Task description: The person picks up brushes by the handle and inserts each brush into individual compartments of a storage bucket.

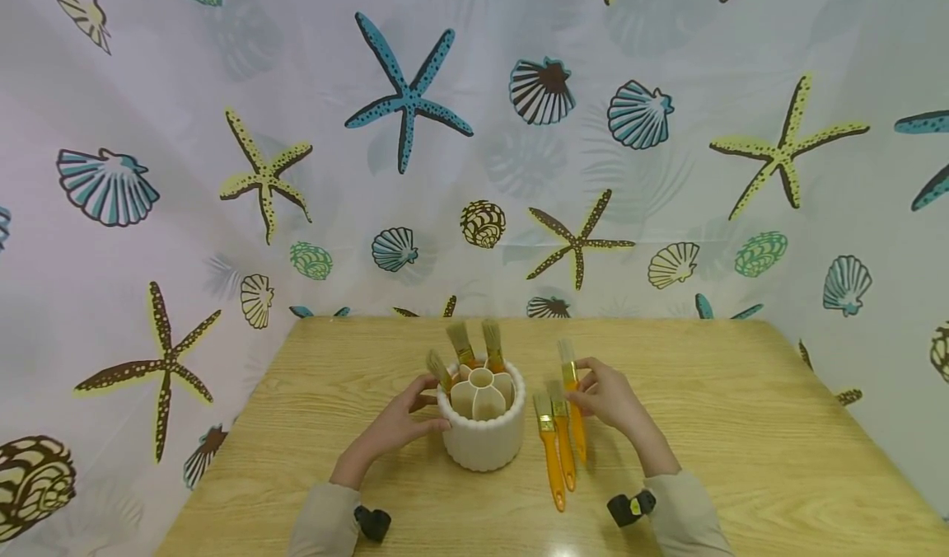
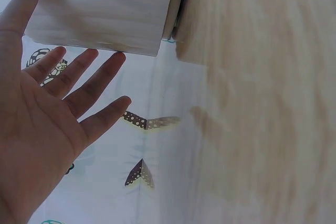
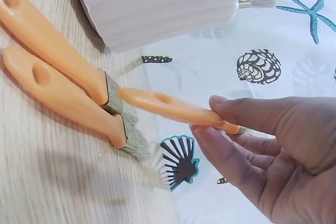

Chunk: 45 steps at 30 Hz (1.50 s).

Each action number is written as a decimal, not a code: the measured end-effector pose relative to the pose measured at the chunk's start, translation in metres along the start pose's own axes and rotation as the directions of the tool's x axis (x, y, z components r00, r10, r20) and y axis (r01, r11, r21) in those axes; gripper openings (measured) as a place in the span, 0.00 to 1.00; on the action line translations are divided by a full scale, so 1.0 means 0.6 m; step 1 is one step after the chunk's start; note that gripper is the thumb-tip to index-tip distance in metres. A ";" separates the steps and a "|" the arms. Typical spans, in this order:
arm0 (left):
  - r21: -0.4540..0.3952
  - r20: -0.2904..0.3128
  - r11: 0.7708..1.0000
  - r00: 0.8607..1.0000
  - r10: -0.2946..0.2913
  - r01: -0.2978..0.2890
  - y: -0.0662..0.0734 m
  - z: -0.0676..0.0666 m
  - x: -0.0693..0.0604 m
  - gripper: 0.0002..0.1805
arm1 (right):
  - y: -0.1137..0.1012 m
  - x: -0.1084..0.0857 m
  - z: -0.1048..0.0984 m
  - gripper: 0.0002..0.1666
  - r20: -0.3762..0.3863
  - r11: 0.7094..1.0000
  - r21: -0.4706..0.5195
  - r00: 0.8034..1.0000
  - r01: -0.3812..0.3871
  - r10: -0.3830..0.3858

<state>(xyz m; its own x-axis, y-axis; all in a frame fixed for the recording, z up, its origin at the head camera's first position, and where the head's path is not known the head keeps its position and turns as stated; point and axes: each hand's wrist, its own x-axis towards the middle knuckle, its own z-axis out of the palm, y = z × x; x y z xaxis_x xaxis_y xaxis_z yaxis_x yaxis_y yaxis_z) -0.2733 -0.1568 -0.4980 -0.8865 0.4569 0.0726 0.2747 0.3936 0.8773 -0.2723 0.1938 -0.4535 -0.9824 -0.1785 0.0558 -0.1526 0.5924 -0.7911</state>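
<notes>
A white ribbed round holder [image 1: 483, 440] with petal-shaped compartments stands on the table. Three paintbrushes lean in its back and left compartments, bristles up, among them the left brush [image 1: 439, 369] and the right brush [image 1: 493, 344]. My left hand [image 1: 400, 423] rests against the holder's left side; in the left wrist view its fingers are spread and fairly straight beside the holder wall [image 2: 105, 11]. Between thumb and fingertips, my right hand [image 1: 606, 394] pinches an orange-handled paintbrush [image 3: 173, 108], raised with bristles pointing away. Two similar paintbrushes [image 1: 552, 462] lie just left of it on the table.
The light wood table [image 1: 356, 359] stretches out to both sides. A curtain [image 1: 445, 203] printed with starfish and shells hangs behind and along the sides. Small black wrist cameras [image 1: 630, 507] are worn near both sleeves.
</notes>
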 end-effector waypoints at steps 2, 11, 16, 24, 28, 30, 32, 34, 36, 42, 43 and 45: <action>0.002 0.017 1.000 1.000 0.000 0.000 0.016 -0.002 -0.004 0.36 | -0.002 0.001 0.000 0.32 -0.003 1.000 0.006 1.000 -0.002 0.002; 0.000 0.046 1.000 0.999 -0.013 0.013 0.052 -0.007 -0.014 0.36 | -0.004 0.001 0.000 0.31 -0.019 1.000 0.019 1.000 0.016 -0.015; 0.015 0.038 1.000 0.999 -0.021 0.021 0.056 -0.007 -0.015 0.36 | -0.007 0.002 0.000 0.31 -0.033 0.999 0.015 0.999 0.030 -0.029; 0.001 0.029 0.999 0.999 -0.046 0.046 0.044 -0.006 -0.013 0.37 | -0.009 0.004 -0.002 0.31 -0.047 0.999 0.014 0.998 0.042 -0.042; -0.007 0.010 0.999 0.999 -0.044 0.044 0.016 0.000 -0.005 0.37 | -0.008 0.005 -0.002 0.31 -0.050 0.999 0.019 0.998 0.046 -0.045; -0.005 0.003 0.999 0.999 -0.038 0.038 0.003 0.003 -0.001 0.36 | -0.008 0.005 -0.003 0.31 -0.049 0.999 0.017 0.998 0.045 -0.044; -0.007 0.000 1.000 1.000 -0.028 0.028 -0.004 0.004 0.000 0.35 | -0.007 0.006 -0.003 0.32 -0.050 0.999 0.013 0.998 0.044 -0.043; -0.005 -0.004 1.000 1.000 -0.020 0.020 -0.006 0.004 0.001 0.35 | -0.007 0.006 -0.003 0.32 -0.053 0.999 0.010 0.998 0.045 -0.044; -0.003 -0.007 1.000 1.000 -0.014 0.014 -0.007 0.004 0.001 0.34 | -0.007 0.006 -0.003 0.32 -0.060 0.999 0.009 0.997 0.048 -0.047; 0.007 0.000 1.000 1.000 -0.021 0.021 -0.006 0.002 0.000 0.35 | -0.009 0.006 -0.004 0.31 -0.080 0.998 0.008 0.995 0.068 -0.067; 0.006 0.000 1.000 1.000 -0.027 0.027 -0.006 0.002 0.000 0.35 | -0.009 0.005 -0.004 0.31 -0.082 0.997 0.008 0.994 0.072 -0.071; 0.003 -0.002 0.999 0.999 -0.033 0.033 -0.007 0.002 0.000 0.36 | -0.010 0.005 -0.004 0.31 -0.089 0.997 0.012 0.993 0.081 -0.079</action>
<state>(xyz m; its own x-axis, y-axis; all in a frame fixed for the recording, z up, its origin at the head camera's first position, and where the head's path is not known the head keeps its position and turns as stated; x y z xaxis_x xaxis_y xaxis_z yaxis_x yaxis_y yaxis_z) -0.2741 -0.1575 -0.5020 -0.8960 0.4417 0.0448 0.2463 0.4106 0.8779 -0.2747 0.1918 -0.4472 -0.9729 -0.1544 0.1722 -0.2300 0.5670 -0.7910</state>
